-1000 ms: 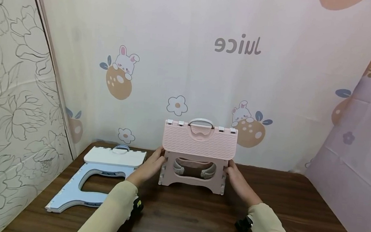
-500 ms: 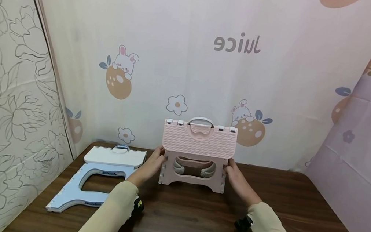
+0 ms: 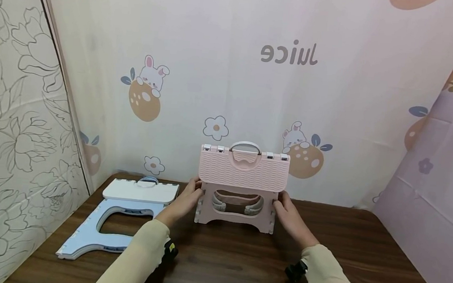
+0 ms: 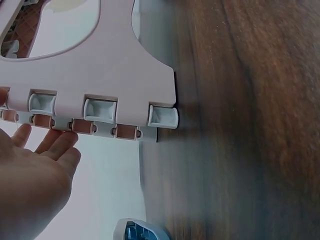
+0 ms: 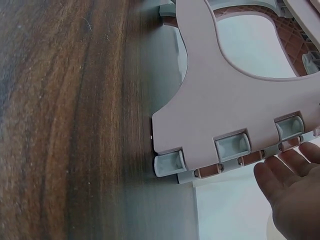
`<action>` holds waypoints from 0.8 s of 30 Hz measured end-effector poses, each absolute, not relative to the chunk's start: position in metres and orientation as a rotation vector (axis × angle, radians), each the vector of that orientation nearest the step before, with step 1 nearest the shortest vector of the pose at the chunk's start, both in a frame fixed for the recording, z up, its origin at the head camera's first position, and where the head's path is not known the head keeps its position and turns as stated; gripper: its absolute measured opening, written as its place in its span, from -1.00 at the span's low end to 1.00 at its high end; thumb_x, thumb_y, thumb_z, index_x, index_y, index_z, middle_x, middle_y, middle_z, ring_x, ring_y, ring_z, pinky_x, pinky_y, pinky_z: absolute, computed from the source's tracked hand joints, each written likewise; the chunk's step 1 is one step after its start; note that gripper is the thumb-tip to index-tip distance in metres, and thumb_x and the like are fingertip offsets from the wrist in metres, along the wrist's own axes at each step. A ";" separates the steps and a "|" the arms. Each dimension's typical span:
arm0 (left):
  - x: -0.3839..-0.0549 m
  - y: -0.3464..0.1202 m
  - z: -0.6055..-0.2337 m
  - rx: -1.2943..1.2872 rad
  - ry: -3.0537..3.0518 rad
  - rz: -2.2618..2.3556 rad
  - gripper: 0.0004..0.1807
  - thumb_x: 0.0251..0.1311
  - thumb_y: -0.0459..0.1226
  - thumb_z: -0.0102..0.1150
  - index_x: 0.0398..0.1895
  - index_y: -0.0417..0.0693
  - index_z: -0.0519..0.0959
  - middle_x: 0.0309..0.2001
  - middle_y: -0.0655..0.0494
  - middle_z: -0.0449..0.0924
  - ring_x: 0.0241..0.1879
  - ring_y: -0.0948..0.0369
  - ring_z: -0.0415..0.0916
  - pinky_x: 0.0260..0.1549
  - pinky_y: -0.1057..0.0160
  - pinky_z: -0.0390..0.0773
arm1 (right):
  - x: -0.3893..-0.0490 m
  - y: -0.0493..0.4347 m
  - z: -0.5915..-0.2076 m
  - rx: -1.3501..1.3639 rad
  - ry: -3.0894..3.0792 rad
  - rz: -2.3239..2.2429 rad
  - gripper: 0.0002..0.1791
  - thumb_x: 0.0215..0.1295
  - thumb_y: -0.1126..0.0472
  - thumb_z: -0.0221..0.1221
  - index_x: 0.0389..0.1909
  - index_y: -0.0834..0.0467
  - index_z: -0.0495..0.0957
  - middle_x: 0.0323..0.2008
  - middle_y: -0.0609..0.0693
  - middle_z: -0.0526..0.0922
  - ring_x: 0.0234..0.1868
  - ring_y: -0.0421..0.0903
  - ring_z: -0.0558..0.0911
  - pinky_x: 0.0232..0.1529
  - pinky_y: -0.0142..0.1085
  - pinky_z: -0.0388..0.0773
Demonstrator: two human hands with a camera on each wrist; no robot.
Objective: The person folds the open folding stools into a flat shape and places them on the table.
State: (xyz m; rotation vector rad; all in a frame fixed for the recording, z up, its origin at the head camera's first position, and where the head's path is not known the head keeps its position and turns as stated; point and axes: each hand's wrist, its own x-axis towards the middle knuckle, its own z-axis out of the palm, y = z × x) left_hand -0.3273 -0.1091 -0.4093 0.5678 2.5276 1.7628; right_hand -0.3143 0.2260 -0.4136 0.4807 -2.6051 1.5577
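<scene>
A pink folding stool (image 3: pixel 244 172) stands upright and folded at the back middle of the table, its grey-white carry handle on top. At its left side edge, my left hand (image 3: pixel 184 200) grips it; in the left wrist view the hand's fingers (image 4: pixel 62 145) lie along the hinged edge, with the thumb mostly out of frame. My right hand (image 3: pixel 290 217) holds the opposite side edge. Fingertips (image 5: pixel 267 175) touch the hinges there in the right wrist view, where the thumb is hidden. Grey linking parts show through the stool's leg opening.
A blue and white folding stool (image 3: pixel 141 191) lies folded on the left of the dark wooden table (image 3: pixel 235 268), partly behind the left forearm. A printed curtain (image 3: pixel 224 69) hangs right behind the table.
The pink stool has shifted very slightly up in the head view, its lower edge a little higher. Both hands keep their hold on its sides. The blue and white stool has not moved.
</scene>
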 end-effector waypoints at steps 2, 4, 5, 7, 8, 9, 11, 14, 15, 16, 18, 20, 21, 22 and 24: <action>-0.328 -0.109 -0.409 0.575 2.522 1.770 -0.28 0.35 -0.23 -0.20 0.54 -0.24 -0.09 0.45 -0.27 0.09 0.41 -0.12 0.13 0.32 -0.19 0.20 | -0.316 0.226 -0.415 0.471 -2.598 1.547 -0.35 0.59 0.09 -0.24 0.52 0.33 -0.14 0.43 0.35 0.11 0.34 0.23 0.28 0.23 0.15 0.29; -0.329 -0.109 -0.410 0.583 2.511 1.786 -0.28 0.35 -0.25 -0.21 0.53 -0.26 -0.09 0.45 -0.29 0.08 0.41 -0.13 0.13 0.32 -0.18 0.19 | -0.317 0.226 -0.415 0.460 -2.595 1.530 -0.36 0.59 0.09 -0.22 0.51 0.34 -0.11 0.41 0.35 0.14 0.32 0.23 0.30 0.22 0.14 0.31; -0.329 -0.109 -0.410 0.589 2.504 1.799 -0.29 0.35 -0.26 -0.21 0.53 -0.28 -0.09 0.44 -0.30 0.08 0.40 -0.14 0.13 0.32 -0.19 0.19 | -0.317 0.226 -0.415 0.453 -2.594 1.528 -0.36 0.59 0.09 -0.22 0.50 0.34 -0.09 0.40 0.35 0.16 0.31 0.23 0.31 0.21 0.13 0.32; -0.330 -0.108 -0.410 0.596 2.492 1.818 -0.30 0.35 -0.29 -0.22 0.52 -0.32 -0.09 0.43 -0.33 0.09 0.39 -0.16 0.15 0.31 -0.19 0.20 | -0.317 0.226 -0.415 0.445 -2.599 1.519 -0.37 0.59 0.08 -0.21 0.49 0.34 -0.07 0.38 0.35 0.18 0.29 0.22 0.33 0.20 0.12 0.34; -0.330 -0.108 -0.411 0.598 2.483 1.830 -0.30 0.35 -0.30 -0.23 0.52 -0.34 -0.09 0.43 -0.34 0.09 0.38 -0.17 0.15 0.31 -0.20 0.19 | -0.317 0.226 -0.415 0.441 -2.601 1.516 -0.37 0.59 0.08 -0.21 0.49 0.34 -0.06 0.38 0.34 0.19 0.29 0.21 0.33 0.20 0.11 0.34; -0.330 -0.108 -0.410 0.596 2.474 1.840 -0.30 0.35 -0.31 -0.23 0.51 -0.35 -0.10 0.43 -0.35 0.08 0.38 -0.18 0.15 0.31 -0.20 0.19 | -0.317 0.227 -0.415 0.438 -2.605 1.513 -0.37 0.60 0.07 -0.21 0.49 0.34 -0.06 0.37 0.34 0.20 0.28 0.21 0.34 0.19 0.11 0.35; -0.329 -0.107 -0.408 0.583 2.459 1.857 -0.30 0.35 -0.33 -0.23 0.51 -0.38 -0.11 0.42 -0.38 0.08 0.38 -0.20 0.15 0.30 -0.22 0.18 | -0.316 0.227 -0.414 0.440 -2.606 1.513 -0.37 0.60 0.06 -0.20 0.49 0.33 -0.05 0.36 0.33 0.21 0.27 0.20 0.35 0.18 0.10 0.36; -0.321 -0.106 -0.398 0.570 2.437 1.867 -0.31 0.34 -0.37 -0.22 0.50 -0.41 -0.10 0.41 -0.40 0.08 0.37 -0.22 0.15 0.30 -0.22 0.19 | -0.315 0.228 -0.413 0.448 -2.608 1.512 -0.37 0.61 0.03 -0.19 0.48 0.32 -0.04 0.36 0.33 0.22 0.25 0.19 0.36 0.15 0.08 0.38; -0.317 -0.106 -0.393 0.569 2.433 1.866 -0.31 0.33 -0.38 -0.22 0.49 -0.43 -0.09 0.41 -0.42 0.09 0.36 -0.23 0.16 0.29 -0.22 0.20 | -0.315 0.228 -0.412 0.449 -2.607 1.512 -0.38 0.61 0.03 -0.19 0.48 0.32 -0.03 0.36 0.33 0.23 0.25 0.19 0.36 0.14 0.07 0.39; -0.314 -0.106 -0.389 0.569 2.432 1.863 -0.32 0.33 -0.39 -0.22 0.48 -0.44 -0.08 0.40 -0.43 0.09 0.36 -0.23 0.17 0.29 -0.22 0.21 | -0.315 0.229 -0.412 0.449 -2.604 1.516 -0.38 0.61 0.04 -0.19 0.48 0.32 -0.02 0.36 0.33 0.23 0.24 0.19 0.37 0.14 0.06 0.39; -0.308 -0.105 -0.382 0.577 2.429 1.861 -0.34 0.32 -0.41 -0.22 0.46 -0.46 -0.06 0.38 -0.44 0.12 0.34 -0.23 0.19 0.29 -0.20 0.22 | -0.315 0.229 -0.412 0.440 -2.604 1.522 -0.39 0.61 0.04 -0.17 0.47 0.31 0.00 0.35 0.32 0.24 0.24 0.18 0.37 0.13 0.04 0.40; -0.307 -0.106 -0.381 0.579 2.428 1.866 -0.35 0.32 -0.41 -0.21 0.45 -0.46 -0.04 0.37 -0.44 0.13 0.33 -0.23 0.20 0.28 -0.20 0.22 | -0.316 0.228 -0.412 0.431 -2.604 1.529 -0.41 0.60 0.06 -0.16 0.46 0.31 0.01 0.34 0.32 0.25 0.23 0.18 0.38 0.12 0.03 0.40; -0.308 -0.105 -0.383 0.575 2.427 1.872 -0.35 0.32 -0.41 -0.22 0.45 -0.46 -0.04 0.37 -0.44 0.13 0.33 -0.23 0.21 0.28 -0.20 0.22 | -0.316 0.228 -0.411 0.424 -2.603 1.533 -0.41 0.60 0.06 -0.16 0.45 0.31 0.02 0.34 0.32 0.26 0.24 0.18 0.38 0.12 0.02 0.40; -0.311 -0.105 -0.387 0.570 2.426 1.881 -0.35 0.33 -0.41 -0.22 0.45 -0.46 -0.05 0.37 -0.44 0.13 0.33 -0.24 0.20 0.28 -0.21 0.22 | -0.316 0.228 -0.411 0.416 -2.604 1.535 -0.41 0.60 0.06 -0.15 0.45 0.31 0.02 0.34 0.31 0.26 0.24 0.18 0.38 0.13 0.02 0.41; -0.318 -0.105 -0.394 0.561 2.424 1.897 -0.35 0.34 -0.39 -0.22 0.46 -0.44 -0.05 0.37 -0.44 0.13 0.33 -0.25 0.19 0.28 -0.23 0.21 | -0.316 0.227 -0.409 0.409 -2.606 1.535 -0.41 0.60 0.06 -0.14 0.45 0.32 0.03 0.34 0.32 0.26 0.24 0.18 0.38 0.12 0.01 0.41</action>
